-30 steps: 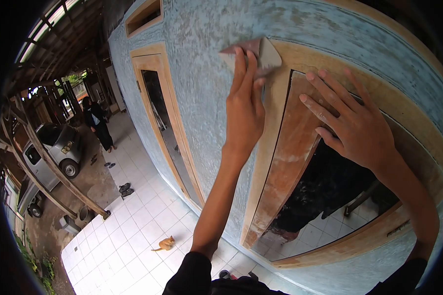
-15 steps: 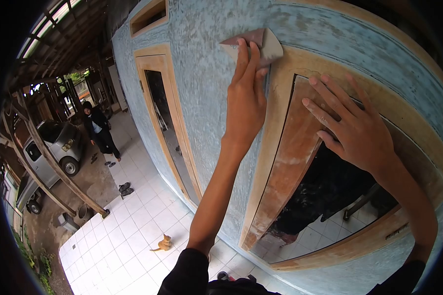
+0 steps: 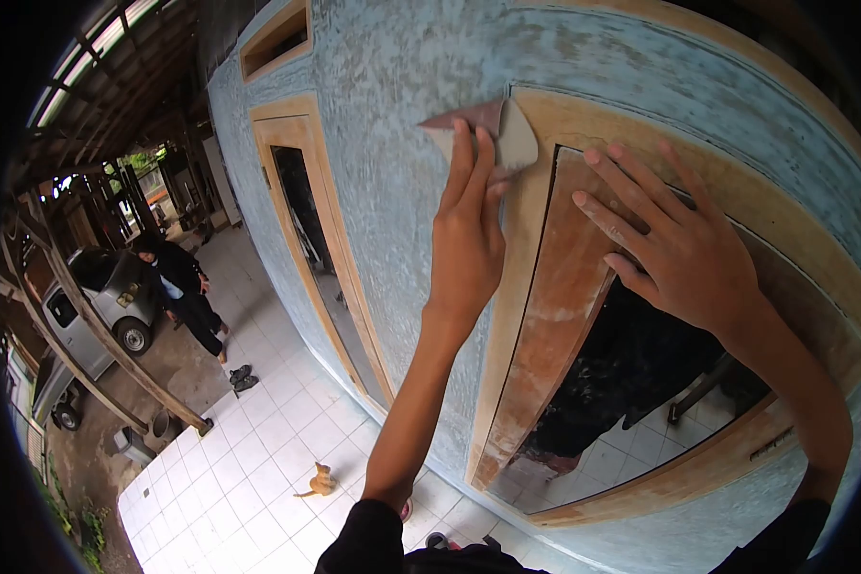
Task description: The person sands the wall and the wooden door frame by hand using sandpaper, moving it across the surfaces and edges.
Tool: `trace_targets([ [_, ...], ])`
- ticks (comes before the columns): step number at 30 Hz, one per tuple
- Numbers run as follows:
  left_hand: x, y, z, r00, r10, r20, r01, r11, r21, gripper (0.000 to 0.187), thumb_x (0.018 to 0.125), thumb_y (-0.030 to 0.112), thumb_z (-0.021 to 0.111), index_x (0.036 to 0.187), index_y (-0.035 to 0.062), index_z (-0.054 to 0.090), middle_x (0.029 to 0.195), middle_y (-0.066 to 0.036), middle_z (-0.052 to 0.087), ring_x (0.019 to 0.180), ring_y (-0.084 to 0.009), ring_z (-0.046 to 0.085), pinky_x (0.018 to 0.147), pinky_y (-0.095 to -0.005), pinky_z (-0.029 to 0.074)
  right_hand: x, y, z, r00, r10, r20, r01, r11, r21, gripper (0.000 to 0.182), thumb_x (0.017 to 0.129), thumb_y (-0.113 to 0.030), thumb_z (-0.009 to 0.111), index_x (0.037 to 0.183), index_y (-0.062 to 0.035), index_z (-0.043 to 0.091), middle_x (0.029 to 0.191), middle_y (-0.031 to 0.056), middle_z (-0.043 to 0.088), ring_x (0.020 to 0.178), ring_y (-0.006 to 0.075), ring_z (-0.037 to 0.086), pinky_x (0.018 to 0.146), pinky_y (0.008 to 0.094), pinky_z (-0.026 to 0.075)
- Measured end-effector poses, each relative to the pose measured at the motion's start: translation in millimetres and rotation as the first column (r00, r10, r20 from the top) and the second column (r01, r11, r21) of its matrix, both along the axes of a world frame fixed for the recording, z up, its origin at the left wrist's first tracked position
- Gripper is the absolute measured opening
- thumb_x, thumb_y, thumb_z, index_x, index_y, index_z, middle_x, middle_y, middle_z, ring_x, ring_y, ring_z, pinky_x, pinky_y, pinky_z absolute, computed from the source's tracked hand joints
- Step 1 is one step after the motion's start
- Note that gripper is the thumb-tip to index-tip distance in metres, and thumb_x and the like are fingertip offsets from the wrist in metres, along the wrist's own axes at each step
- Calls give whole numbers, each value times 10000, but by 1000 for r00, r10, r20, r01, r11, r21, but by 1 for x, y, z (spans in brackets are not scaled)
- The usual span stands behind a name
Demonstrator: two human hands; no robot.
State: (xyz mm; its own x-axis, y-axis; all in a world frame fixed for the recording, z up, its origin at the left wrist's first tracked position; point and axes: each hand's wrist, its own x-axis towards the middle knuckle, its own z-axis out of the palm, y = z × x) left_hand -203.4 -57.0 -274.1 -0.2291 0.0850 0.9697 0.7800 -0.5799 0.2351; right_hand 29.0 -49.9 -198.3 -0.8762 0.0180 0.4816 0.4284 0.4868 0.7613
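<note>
A folded piece of sandpaper (image 3: 518,143), reddish on one face and pale on the other, lies against the blue, patchy wall (image 3: 383,124) by the upper left corner of a window frame (image 3: 518,239). My left hand (image 3: 469,239) grips it, with two fingers stretched over its surface and the thumb at its lower edge. My right hand (image 3: 689,258) holds nothing; its dusty fingers are spread on the top of the brown wooden sash (image 3: 569,316). Below that hand, dark glass (image 3: 631,373) reflects the floor tiles.
A second narrow window (image 3: 306,220) is farther along the wall. On the white tiled floor (image 3: 249,459) sits an orange cat (image 3: 321,478), with dark shoes (image 3: 243,379) beyond it. A person in dark clothes (image 3: 177,287) walks near a silver vehicle (image 3: 105,325) and wooden posts (image 3: 115,354).
My left hand has slid the sandpaper downward along the wall beside the frame corner. My right hand keeps its place on the sash. The person in the background has come closer.
</note>
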Motion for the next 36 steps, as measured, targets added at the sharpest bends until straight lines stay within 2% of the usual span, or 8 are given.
trace_targets([
  [6, -18, 10, 31, 998, 30, -48, -30, 1000, -4, 403, 1066, 86, 465, 1461, 61, 537, 1578, -196, 397, 1367, -381, 476, 988, -393, 518, 1, 1, 0, 1000, 1, 11, 0, 999, -50, 667, 822, -315, 754, 1443, -183, 546, 1623, 63, 375, 1508, 243, 324, 1277, 524, 172],
  [13, -2, 4, 15, 999, -43, 21, 43, 999, 3, 359, 1064, 95, 480, 1402, 42, 589, 1545, -210, 436, 1348, -381, 496, 975, -397, 523, 0, 0, 1, 1000, 18, 10, -17, 999, -40, 646, 825, -317, 754, 1426, -179, 564, 1618, 73, 381, 1506, 247, 328, 1276, 528, 175],
  [18, -18, 15, 40, 999, 28, -40, -27, 999, 17, 457, 1046, 23, 479, 1500, 76, 495, 1564, -203, 414, 1335, -380, 513, 947, -401, 536, 1, 0, 0, 1000, 8, 9, -8, 999, -46, 644, 826, -319, 753, 1425, -177, 565, 1615, 75, 387, 1504, 252, 333, 1273, 528, 183],
  [22, -2, 3, 13, 996, -75, 39, 76, 996, -36, 473, 1041, -3, 469, 1507, 75, 484, 1554, -206, 430, 1315, -377, 541, 924, -384, 547, 1, -2, 1, 1000, -8, 4, 7, 1000, 1, 580, 866, -367, 718, 1406, -196, 594, 1596, 47, 416, 1497, 215, 343, 1280, 508, 179],
  [25, -5, 7, 3, 997, 63, -33, -64, 998, -12, 485, 1039, -5, 463, 1517, 80, 470, 1570, -202, 409, 1282, -376, 574, 895, -371, 558, 1, -4, 3, 1000, 6, 21, -4, 998, -61, 659, 832, -312, 744, 1447, -181, 544, 1619, 74, 383, 1504, 255, 333, 1273, 525, 182],
  [30, -7, 3, 18, 990, -120, 78, 126, 990, -71, 528, 1018, -36, 470, 1530, 92, 448, 1614, -186, 335, 1357, -378, 494, 990, -403, 533, 1, -7, 4, 999, -25, 32, 27, 997, -76, 672, 830, -313, 738, 1458, -183, 536, 1623, 73, 377, 1502, 257, 335, 1270, 524, 183],
  [33, -1, -3, -5, 998, -59, 14, 60, 992, -109, 546, 977, -90, 508, 1509, 10, 441, 1616, -242, 304, 1443, -417, 375, 1120, -438, 444, 0, -8, 5, 999, -28, 32, 30, 997, -70, 664, 837, -310, 733, 1457, -183, 536, 1621, 73, 381, 1501, 259, 336, 1269, 525, 186],
  [36, -3, -2, -7, 998, -68, 17, 69, 992, -107, 537, 980, -81, 510, 1506, 8, 445, 1611, -243, 314, 1440, -420, 383, 1109, -433, 454, 0, -6, 4, 999, -24, 28, 26, 997, -77, 655, 841, -304, 729, 1456, -183, 538, 1619, 77, 383, 1501, 260, 336, 1269, 526, 187],
])
